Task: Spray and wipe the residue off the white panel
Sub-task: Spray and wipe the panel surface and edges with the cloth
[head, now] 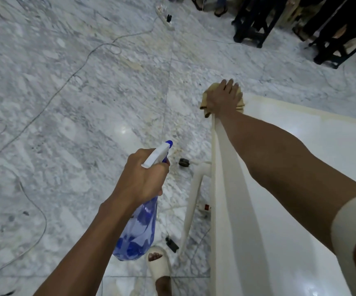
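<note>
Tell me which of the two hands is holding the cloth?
The right hand, stretched out to the far corner of the white panel, presses the tan cloth there. The left hand, nearer the camera, grips the blue spray bottle over the floor.

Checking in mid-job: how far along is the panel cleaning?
Done: much of the glossy white panel looks clean. In hand: the right hand presses a folded tan cloth on the panel's far corner, while the left hand holds the translucent blue spray bottle off to the side. Left: yellowish residue along the far edge.
</note>
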{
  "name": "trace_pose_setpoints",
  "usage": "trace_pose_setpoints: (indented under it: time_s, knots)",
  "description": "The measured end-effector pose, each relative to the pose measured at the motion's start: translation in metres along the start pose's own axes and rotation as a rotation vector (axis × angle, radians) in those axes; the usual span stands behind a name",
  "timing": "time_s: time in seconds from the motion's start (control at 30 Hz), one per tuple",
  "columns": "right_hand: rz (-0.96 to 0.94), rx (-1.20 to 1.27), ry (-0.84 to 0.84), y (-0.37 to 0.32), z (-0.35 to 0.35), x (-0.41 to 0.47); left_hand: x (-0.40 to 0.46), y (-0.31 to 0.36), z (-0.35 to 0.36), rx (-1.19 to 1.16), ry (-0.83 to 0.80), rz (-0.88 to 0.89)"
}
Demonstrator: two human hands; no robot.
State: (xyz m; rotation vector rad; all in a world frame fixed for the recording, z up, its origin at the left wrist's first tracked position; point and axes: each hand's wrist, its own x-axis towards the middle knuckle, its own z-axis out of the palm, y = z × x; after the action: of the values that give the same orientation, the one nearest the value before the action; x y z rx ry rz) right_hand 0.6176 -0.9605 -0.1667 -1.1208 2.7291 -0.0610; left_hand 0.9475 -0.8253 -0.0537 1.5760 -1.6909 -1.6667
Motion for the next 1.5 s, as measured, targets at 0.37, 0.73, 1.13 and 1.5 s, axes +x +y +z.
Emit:
trace_pose_setpoints:
  time_s: [0.37, 0.73, 1.13, 1.5]
  knots:
    - [-0.107, -0.040, -0.008, 0.007, 0.005, -0.019, -0.023, -0.025, -0.021, 0.013, 0.006, -0.003]
    - [-0.076, -0.106, -0.031, -0.002, 0.008, -0.025, -0.029, -0.033, -0.005, 0.027, -0.022, -0.027]
    - [-0.109, -0.071, 0.018, 0.004, 0.007, -0.069, -0.048, -0.018, 0.001, 0.043, -0.028, -0.016]
    - [-0.093, -0.060, 0.032, 0.026, 0.019, -0.152, -0.103, -0.036, -0.004, 0.034, -0.045, -0.004]
